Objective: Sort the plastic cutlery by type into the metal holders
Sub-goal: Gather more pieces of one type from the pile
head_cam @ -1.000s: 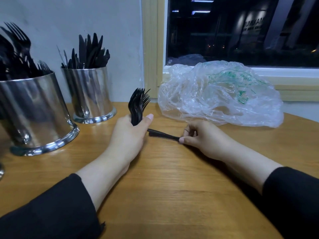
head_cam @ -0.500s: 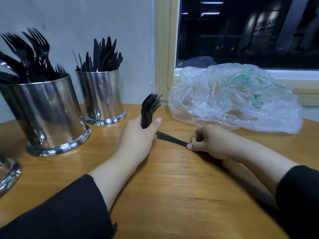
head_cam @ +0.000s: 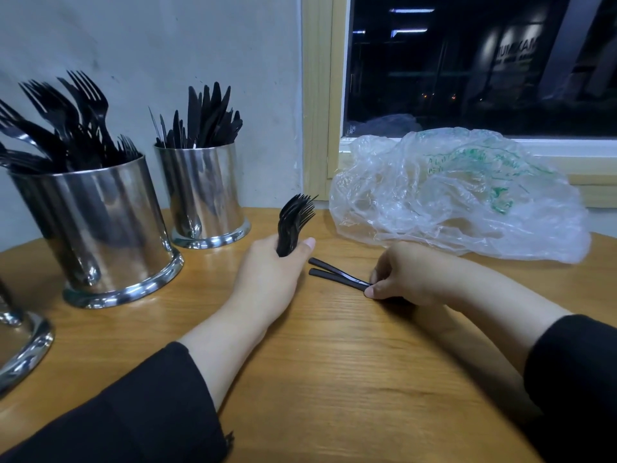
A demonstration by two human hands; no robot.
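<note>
Left hand fingers grip a fork bundle upright; at its 3 o'clock, right hand fingers pinch 2 handles on the worktop.

Very little lettering can be read here. The clear plastic bag lying on the table carries green print across its crumpled upper side, but the folds break it up and no word or number can be made out. Through the dark window, a lit sign shows pale capital letters in one row, with a smaller row beneath it. The letters appear reversed, something like "UIMKAM", and the reading is uncertain; the smaller row is too blurred to tell. The metal holders and the black plastic cutlery show no readable marks, brands or numbers.
</note>
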